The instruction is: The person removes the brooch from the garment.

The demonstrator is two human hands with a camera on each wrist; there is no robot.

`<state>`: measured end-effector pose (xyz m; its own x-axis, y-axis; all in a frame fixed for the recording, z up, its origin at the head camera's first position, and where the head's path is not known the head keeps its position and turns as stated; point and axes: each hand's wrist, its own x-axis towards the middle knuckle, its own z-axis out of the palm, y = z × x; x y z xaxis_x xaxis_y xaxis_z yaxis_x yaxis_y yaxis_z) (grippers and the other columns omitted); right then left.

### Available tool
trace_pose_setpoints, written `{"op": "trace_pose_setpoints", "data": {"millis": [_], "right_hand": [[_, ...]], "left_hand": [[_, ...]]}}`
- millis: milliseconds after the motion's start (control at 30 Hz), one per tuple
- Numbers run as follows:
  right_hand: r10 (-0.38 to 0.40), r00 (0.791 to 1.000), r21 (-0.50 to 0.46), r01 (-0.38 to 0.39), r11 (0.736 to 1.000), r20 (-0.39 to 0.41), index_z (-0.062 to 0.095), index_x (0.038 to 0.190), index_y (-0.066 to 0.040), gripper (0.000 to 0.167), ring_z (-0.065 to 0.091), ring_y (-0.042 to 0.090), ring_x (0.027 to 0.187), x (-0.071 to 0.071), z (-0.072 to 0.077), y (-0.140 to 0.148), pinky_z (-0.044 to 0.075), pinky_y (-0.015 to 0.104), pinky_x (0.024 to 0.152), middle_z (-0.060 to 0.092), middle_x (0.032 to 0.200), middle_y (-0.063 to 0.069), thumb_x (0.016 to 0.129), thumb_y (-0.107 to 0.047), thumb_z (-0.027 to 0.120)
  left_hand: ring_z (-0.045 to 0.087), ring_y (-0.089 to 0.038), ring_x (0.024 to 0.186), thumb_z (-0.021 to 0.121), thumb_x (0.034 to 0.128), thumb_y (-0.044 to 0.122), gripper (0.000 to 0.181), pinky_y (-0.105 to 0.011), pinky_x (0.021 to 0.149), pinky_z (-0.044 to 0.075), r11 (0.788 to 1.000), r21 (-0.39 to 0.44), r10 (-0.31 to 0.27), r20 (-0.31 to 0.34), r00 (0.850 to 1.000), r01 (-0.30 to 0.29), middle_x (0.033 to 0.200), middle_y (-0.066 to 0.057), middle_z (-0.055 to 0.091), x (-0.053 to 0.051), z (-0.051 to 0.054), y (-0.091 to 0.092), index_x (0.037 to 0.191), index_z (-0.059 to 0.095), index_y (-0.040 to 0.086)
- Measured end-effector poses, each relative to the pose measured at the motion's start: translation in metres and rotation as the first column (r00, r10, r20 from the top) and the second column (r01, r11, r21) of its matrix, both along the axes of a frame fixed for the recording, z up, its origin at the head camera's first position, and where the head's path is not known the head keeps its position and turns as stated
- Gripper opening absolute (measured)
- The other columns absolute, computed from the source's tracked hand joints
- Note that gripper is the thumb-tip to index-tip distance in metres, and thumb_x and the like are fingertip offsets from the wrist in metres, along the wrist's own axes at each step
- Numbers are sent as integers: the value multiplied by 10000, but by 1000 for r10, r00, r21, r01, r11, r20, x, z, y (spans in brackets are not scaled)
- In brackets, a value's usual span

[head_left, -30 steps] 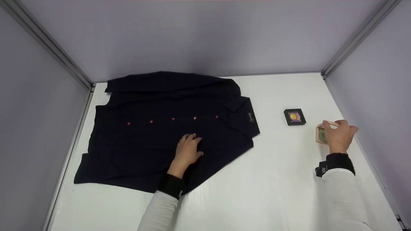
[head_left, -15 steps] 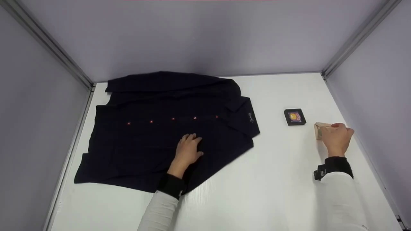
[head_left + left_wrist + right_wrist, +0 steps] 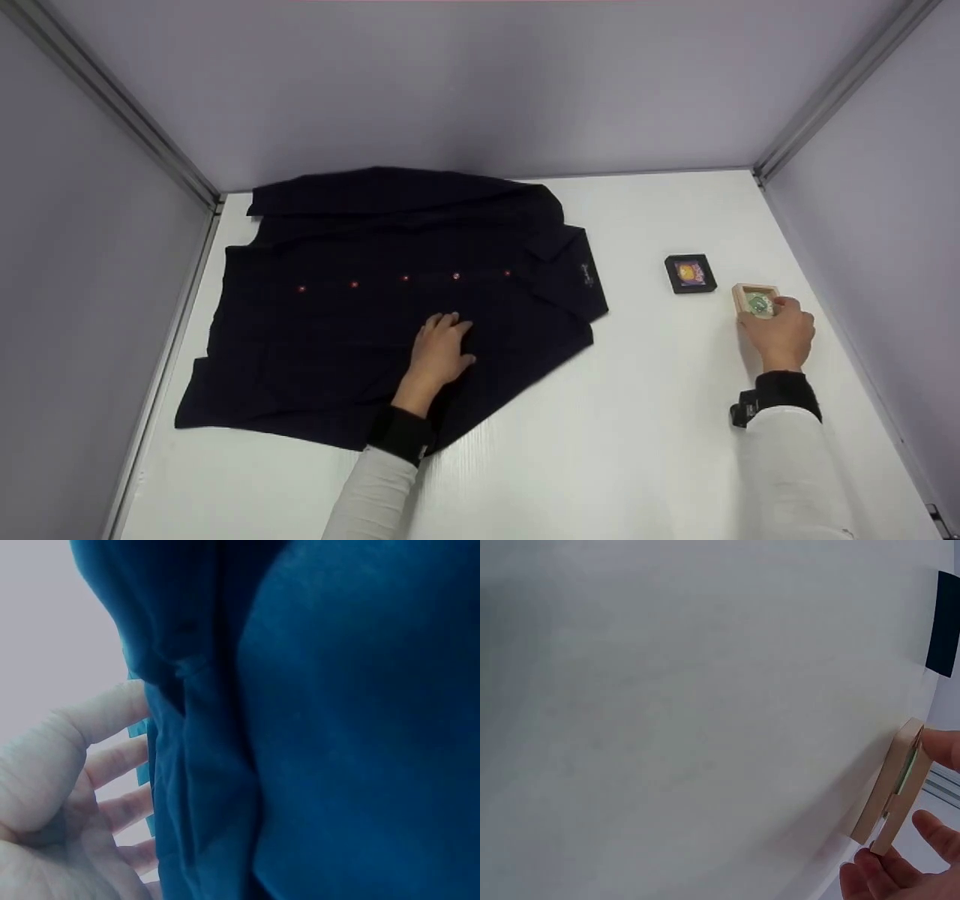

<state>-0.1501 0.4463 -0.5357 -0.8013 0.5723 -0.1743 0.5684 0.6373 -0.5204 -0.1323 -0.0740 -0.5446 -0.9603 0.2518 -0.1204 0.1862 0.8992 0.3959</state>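
A dark navy button-up shirt (image 3: 330, 330) with red buttons lies spread on the white table, its collar to the right. My left hand (image 3: 439, 354) rests on the shirt's front with relaxed fingers; in the left wrist view its fingers (image 3: 124, 806) touch blue-looking folds of cloth. At the right, my right hand (image 3: 784, 339) grips a small, shallow wooden box (image 3: 739, 301) between thumb and fingers. A green round piece with pale markings (image 3: 760, 303) shows inside it. The right wrist view has the box (image 3: 883, 791) edge-on, pinched at its ends.
A small black square box (image 3: 690, 274) with a colourful picture on top lies left of and beyond the wooden box. Grey panel walls (image 3: 480, 90) with metal corner rails border the table (image 3: 600, 450) at the back and sides.
My right hand has shifted slightly left and nearer, turning the wooden box so its inside and green piece now show more fully. My left hand and the shirt stay put.
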Motion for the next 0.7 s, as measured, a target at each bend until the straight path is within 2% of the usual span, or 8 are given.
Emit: {"op": "trace_pose_setpoints", "data": {"millis": [300,700], "right_hand": [[27,999,9,-27,1000,27,318,1463,96,786,436,468,1210,0,2,2,400,535,948,436,1339,366,879,-310,653],[48,996,25,-50,998,79,301,1467,102,812,449,488,1223,-2,2,4,402,555,966,443,1360,363,885,-319,680]], "left_hand": [[355,-399,1357,786,852,241,573,-526,1091,329,1000,9,1,38,999,-1,1452,-175,462,0,0,0,1366,583,92],[363,-401,1352,783,854,249,571,-525,1092,327,1000,-3,-1,38,999,1,1448,-172,468,0,-1,-1,1367,584,97]]}}
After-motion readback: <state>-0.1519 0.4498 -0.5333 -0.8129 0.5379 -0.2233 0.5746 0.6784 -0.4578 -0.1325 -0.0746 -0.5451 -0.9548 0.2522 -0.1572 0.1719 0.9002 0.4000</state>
